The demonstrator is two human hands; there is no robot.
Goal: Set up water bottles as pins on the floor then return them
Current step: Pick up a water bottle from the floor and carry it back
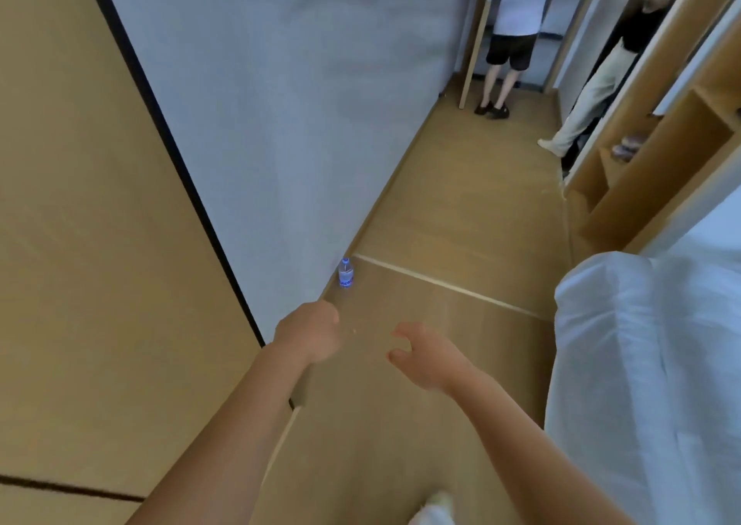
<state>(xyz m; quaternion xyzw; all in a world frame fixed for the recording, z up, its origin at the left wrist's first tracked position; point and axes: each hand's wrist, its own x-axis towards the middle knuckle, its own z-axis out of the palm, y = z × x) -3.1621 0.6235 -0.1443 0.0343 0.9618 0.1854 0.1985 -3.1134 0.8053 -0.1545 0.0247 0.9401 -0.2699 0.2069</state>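
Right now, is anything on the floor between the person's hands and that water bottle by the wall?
Nothing visible. The water bottle stands upright by the foot of the wall, and only bare floor shows between it and the left hand or right hand. The bed lies off to the right, out of the way.

One water bottle (345,273), two hands (310,336) (427,358), two bystanders (511,39) (605,67), one bed (649,364).
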